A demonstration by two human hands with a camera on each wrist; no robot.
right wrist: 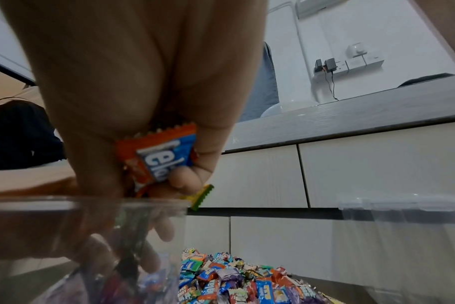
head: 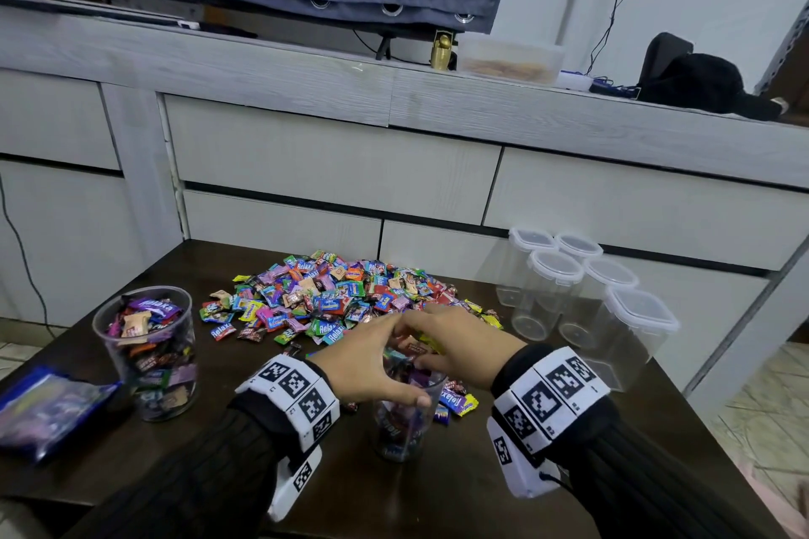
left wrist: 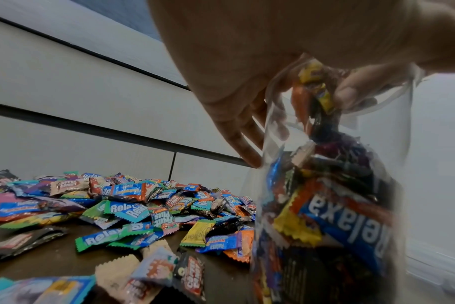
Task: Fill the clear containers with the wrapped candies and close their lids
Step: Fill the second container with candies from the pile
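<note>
A clear lidless container [head: 402, 429], partly filled with wrapped candies, stands near the table's front edge. My left hand [head: 407, 361] grips its top, thumb on the near rim and fingers round the far wall [left wrist: 247, 133]. My right hand [head: 420, 346] hovers over the mouth, fingers curled round a bunch of candies. An orange-and-blue candy [right wrist: 159, 158] shows in its palm, just above the rim [right wrist: 91, 200]. The loose candy pile [head: 332, 298] lies behind the hands. A second lidless container [head: 149, 354] at the left is heaped full.
Several empty clear containers [head: 582, 289] with lids on stand at the table's back right. A blue plastic bag [head: 48, 411] lies at the front left. Stray candies [head: 455, 400] sit beside the held container. A grey drawer cabinet [head: 332, 171] rises right behind the dark table [head: 219, 473].
</note>
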